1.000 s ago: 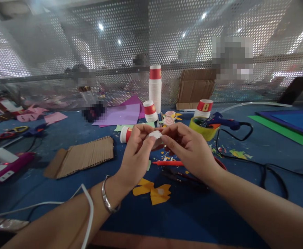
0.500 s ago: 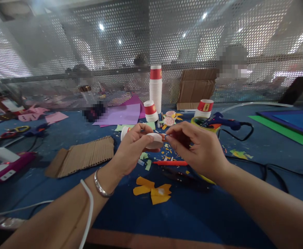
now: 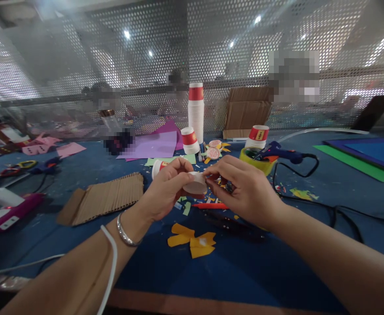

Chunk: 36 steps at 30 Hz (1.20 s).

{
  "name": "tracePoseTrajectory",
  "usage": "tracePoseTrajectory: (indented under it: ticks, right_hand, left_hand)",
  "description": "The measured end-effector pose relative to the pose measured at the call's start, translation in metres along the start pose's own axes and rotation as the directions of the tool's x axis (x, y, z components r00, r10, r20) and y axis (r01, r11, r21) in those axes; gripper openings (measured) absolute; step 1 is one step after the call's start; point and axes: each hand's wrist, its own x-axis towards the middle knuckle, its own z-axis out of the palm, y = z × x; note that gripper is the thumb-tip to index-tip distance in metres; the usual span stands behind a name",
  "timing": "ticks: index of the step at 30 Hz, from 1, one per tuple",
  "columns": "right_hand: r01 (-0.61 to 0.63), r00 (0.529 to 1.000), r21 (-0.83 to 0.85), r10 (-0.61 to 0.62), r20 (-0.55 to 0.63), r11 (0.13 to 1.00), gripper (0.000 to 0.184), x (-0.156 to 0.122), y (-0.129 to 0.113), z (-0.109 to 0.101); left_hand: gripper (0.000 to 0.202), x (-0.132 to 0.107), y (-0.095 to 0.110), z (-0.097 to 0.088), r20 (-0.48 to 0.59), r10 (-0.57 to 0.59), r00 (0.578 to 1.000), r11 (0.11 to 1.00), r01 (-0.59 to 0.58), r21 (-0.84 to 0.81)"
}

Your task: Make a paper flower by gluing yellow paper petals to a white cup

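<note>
Above the middle of the table, my left hand [image 3: 170, 186] grips a small white paper disc [image 3: 195, 183] between thumb and fingers, its flat face tilted up toward me. My right hand [image 3: 244, 186] is closed at the disc's right edge, thumb and index fingertips pinching there. Whether a smaller bit is between those fingertips is hidden. A red-and-white paper cup [image 3: 158, 169] lies on its side behind my left hand. Under the hands are a red marker [image 3: 211, 206] and scattered paper scraps. Nearer to me lie yellow-orange paper petals [image 3: 202, 244].
Stacked paper cups [image 3: 196, 113] stand at the back, near purple sheets [image 3: 152, 144]. A blue glue gun [image 3: 279, 153] rests on a yellow tape roll [image 3: 267, 166] at right, its black cord trailing. Corrugated cardboard [image 3: 111, 197] and a magenta power strip [image 3: 14, 212] are at left.
My right hand has shifted slightly left, its fingertips now against the disc's edge. The disc stays in my left hand. The view has moved a little.
</note>
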Motion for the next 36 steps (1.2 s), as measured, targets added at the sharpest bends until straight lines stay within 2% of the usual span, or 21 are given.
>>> tracePoseTrajectory:
  ticks: [14, 21, 27, 36]
  right_hand:
    - [0.07, 0.998, -0.062, -0.07, 0.0, 0.996, 0.014, -0.001, -0.006, 0.0]
    - [0.079, 0.997, -0.052, -0.08, -0.021, 0.996, 0.012, -0.001, -0.002, 0.003]
    - [0.059, 0.998, -0.029, -0.06, -0.033, 0.998, 0.013, -0.001, 0.002, 0.003]
    - [0.031, 0.999, 0.021, -0.031, -0.016, 0.999, 0.01, 0.0, 0.0, 0.001]
  left_hand:
    - [0.017, -0.001, 0.003, -0.003, 0.068, -0.11, 0.992, 0.993, 0.112, -0.033]
    - [0.017, 0.0, 0.0, 0.001, 0.045, -0.031, 0.999, 1.0, 0.031, 0.003]
    - [0.016, -0.001, -0.006, 0.001, 0.047, -0.014, 0.999, 1.0, 0.013, 0.019]
    - [0.015, 0.002, -0.011, -0.003, 0.044, 0.131, 0.99, 0.981, -0.136, 0.14]
